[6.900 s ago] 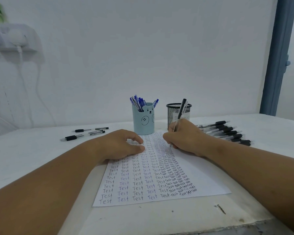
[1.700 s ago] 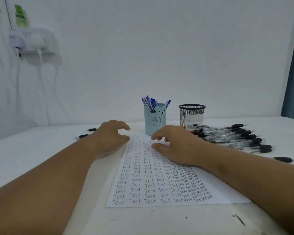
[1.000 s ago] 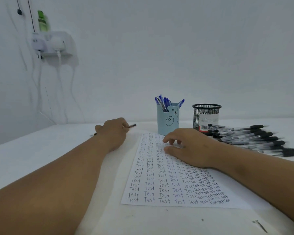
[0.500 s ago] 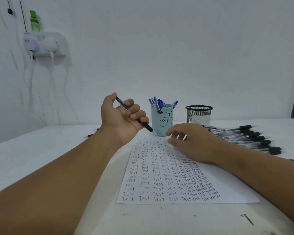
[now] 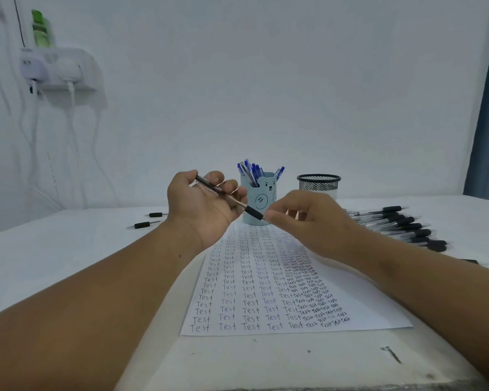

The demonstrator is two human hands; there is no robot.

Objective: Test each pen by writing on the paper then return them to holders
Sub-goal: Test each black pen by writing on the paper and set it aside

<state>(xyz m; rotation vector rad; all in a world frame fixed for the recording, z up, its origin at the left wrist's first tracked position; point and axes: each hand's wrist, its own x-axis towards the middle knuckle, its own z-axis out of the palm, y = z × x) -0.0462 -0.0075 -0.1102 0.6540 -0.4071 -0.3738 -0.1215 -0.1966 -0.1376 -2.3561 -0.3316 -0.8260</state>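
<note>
Head view shows the left hand [image 5: 206,204] curled around a black pen [image 5: 228,197] above the far end of the paper [image 5: 268,280], while the right hand [image 5: 308,221] reaches with loosely bent, empty fingers for its tip. A fumbled handover could drop the pen or smear ink. Readable writing: columns of "Test" on the paper.

Taking the blue bear holder [image 5: 261,201] as landmark: the mesh holder [image 5: 318,183] stands just right of it, a pen heap [image 5: 398,225] crowds the table [image 5: 54,249] farther right, and two loose pens [image 5: 146,224] lie left; bare table shows around them.
</note>
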